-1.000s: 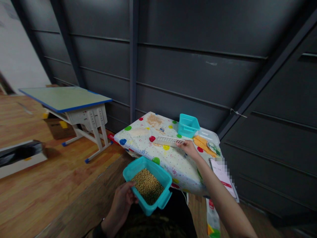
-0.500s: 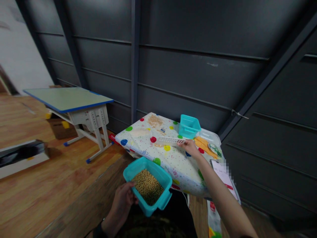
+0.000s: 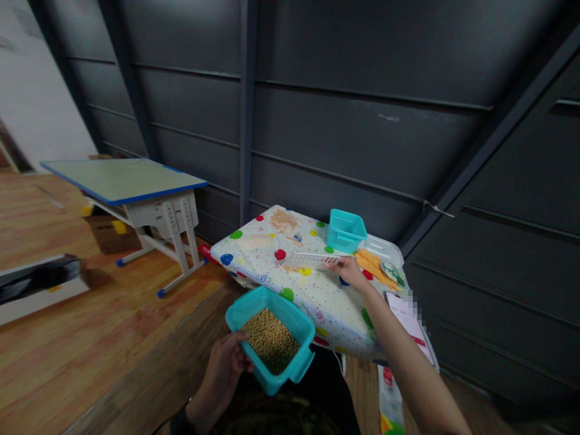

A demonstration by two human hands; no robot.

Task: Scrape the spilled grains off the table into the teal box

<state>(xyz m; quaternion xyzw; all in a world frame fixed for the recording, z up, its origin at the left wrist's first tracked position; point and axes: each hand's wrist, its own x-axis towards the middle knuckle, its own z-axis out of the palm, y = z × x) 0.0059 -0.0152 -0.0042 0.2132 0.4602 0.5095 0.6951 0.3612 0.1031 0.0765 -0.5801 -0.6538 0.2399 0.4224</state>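
Observation:
My left hand grips the near left rim of a turquoise plastic tub, which holds round yellow soybeans and some darker grains at its near end. The tub is held at the front edge of the table. My right hand is closed around the end of a white slotted plastic piece, held just over the tablecloth. Under its left end lie a few light brown grains. Farther back, a tan heap and a whitish heap are spread on the cloth.
The table has a spotted cloth. At its back stands a second turquoise tub, beside a clear lid and an orange cloth. A clipboard lies at the right edge. A desk stands left; a dark wall rises behind.
The left end of the slotted piece has shifted slightly left and down, and its tilt has changed a little. My left hand and the tub stay in place.

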